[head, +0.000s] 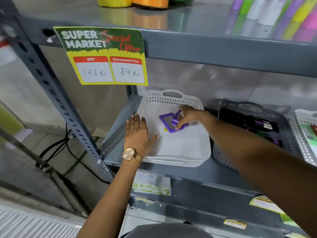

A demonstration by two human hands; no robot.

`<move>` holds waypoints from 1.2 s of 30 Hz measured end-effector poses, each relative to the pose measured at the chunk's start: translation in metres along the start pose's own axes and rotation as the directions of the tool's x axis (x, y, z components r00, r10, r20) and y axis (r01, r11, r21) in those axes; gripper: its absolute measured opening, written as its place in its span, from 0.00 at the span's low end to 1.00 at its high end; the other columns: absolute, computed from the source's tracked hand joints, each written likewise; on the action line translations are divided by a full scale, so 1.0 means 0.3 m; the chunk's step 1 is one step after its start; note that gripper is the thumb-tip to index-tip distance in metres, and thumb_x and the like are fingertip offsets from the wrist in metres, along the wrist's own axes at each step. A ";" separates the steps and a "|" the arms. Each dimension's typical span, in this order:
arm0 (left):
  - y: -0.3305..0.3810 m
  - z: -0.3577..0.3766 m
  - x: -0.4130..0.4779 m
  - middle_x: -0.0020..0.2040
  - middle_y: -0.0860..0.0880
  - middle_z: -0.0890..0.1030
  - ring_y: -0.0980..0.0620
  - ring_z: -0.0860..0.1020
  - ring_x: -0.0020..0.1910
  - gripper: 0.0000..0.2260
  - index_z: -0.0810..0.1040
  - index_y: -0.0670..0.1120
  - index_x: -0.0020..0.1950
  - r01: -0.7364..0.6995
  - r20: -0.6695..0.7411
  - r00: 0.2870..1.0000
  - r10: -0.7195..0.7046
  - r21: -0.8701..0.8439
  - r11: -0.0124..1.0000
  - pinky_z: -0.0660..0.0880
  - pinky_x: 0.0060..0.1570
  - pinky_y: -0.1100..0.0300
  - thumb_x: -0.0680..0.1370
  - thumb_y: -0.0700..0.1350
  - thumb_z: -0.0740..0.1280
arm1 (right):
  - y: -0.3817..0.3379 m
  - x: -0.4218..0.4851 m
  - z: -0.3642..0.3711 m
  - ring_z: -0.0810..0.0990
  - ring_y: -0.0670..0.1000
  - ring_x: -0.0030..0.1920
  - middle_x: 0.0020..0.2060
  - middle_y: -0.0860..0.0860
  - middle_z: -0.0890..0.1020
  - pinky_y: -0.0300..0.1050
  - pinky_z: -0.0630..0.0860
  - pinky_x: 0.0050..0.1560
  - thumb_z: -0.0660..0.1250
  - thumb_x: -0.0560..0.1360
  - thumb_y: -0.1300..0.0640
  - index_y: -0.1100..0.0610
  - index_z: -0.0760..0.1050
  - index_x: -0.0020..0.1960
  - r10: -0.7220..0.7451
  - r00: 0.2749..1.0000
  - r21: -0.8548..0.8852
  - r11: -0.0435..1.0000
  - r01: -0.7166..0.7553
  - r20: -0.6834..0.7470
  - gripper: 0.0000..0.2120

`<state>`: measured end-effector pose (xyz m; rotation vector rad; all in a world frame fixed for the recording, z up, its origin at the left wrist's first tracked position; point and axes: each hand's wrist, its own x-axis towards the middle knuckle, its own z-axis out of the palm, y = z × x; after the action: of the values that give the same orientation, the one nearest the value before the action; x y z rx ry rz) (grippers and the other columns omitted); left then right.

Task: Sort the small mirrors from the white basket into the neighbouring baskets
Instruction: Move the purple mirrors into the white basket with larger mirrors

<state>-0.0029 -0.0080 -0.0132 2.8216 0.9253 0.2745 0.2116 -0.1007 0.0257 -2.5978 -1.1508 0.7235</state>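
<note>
A white basket (192, 152) with perforated walls stands on the grey shelf. Inside it lies a small purple-framed mirror (167, 120) with its stand sticking up. My right hand (187, 116) reaches into the basket, its fingers closed around the purple stand and frame. The left hand (138, 134) rests flat with spread fingers on the basket's left rim, holding nothing. Right of the white basket sits a grey basket (223, 157) holding dark and purple mirrors. A further white basket (301, 134) with green and red items shows at the right edge.
An upper shelf (205, 47) hangs low over the baskets, with a yellow-green price sign (106, 57) on its front. A perforated steel post (51, 86) stands at left. Price labels (152, 184) hang from the lower shelf edge.
</note>
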 end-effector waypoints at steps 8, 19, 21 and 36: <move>0.002 0.000 0.003 0.78 0.37 0.52 0.41 0.49 0.78 0.38 0.54 0.38 0.76 0.017 -0.005 1.000 -0.017 -0.001 1.000 0.44 0.77 0.47 0.76 0.61 0.60 | 0.041 0.049 0.021 0.75 0.47 0.38 0.44 0.52 0.78 0.39 0.70 0.31 0.79 0.60 0.47 0.58 0.73 0.56 0.049 0.997 0.141 0.988 -0.056 0.052 0.29; 0.013 -0.017 0.006 0.78 0.37 0.55 0.41 0.51 0.78 0.33 0.57 0.40 0.76 0.004 -0.129 0.991 -0.029 -0.192 0.981 0.46 0.77 0.48 0.77 0.54 0.64 | 0.066 -0.050 -0.057 0.73 0.52 0.62 0.63 0.52 0.72 0.40 0.70 0.58 0.83 0.51 0.46 0.53 0.64 0.70 -0.137 0.963 0.148 0.974 0.174 -0.232 0.52; 0.039 -0.031 0.004 0.77 0.37 0.58 0.41 0.53 0.78 0.31 0.59 0.40 0.75 -0.062 -0.190 0.982 0.023 -0.205 0.977 0.48 0.77 0.48 0.77 0.51 0.65 | 0.081 -0.116 -0.085 0.72 0.52 0.63 0.63 0.53 0.72 0.39 0.69 0.60 0.82 0.50 0.45 0.51 0.64 0.70 -0.191 0.942 0.086 0.971 0.222 -0.276 0.53; 0.695 0.039 -0.046 0.77 0.40 0.60 0.46 0.55 0.78 0.31 0.68 0.46 0.72 -0.263 0.111 0.923 0.369 -0.517 0.814 0.55 0.76 0.50 0.73 0.60 0.65 | 0.799 -0.764 -0.271 0.77 0.48 0.49 0.49 0.49 0.78 0.43 0.74 0.53 0.80 0.48 0.36 0.52 0.70 0.62 0.136 0.836 0.232 0.973 -0.010 -0.532 0.47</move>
<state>0.1072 -0.1833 0.0169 2.4393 0.2710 0.2125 0.2741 -0.4310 0.0858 -2.4224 -0.7462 0.0813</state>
